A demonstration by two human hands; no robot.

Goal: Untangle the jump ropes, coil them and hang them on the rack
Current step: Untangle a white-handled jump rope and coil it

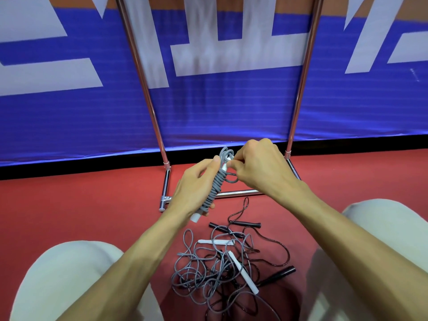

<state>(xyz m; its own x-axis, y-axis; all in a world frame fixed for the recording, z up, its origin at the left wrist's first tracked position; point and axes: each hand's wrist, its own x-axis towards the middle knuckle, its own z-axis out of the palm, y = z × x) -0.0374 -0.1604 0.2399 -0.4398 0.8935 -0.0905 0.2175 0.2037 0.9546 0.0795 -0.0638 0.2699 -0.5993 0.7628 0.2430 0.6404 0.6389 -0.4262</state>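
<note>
A grey jump rope point(216, 186), wound tightly round its white handles into a slim bundle, is held above the red floor point(69, 205), before the chrome rack point(143, 72). Its long axis tilts from lower left to upper right. The left hand point(194, 184) grips its middle; the right hand point(259, 165) fingers point(236, 166) pinch what seems a loose loop at the top. A tangle of ropes point(220, 269) lies between the knees.

Loose cream trousers point(67, 279), 2 bare forearms point(143, 249)
</note>
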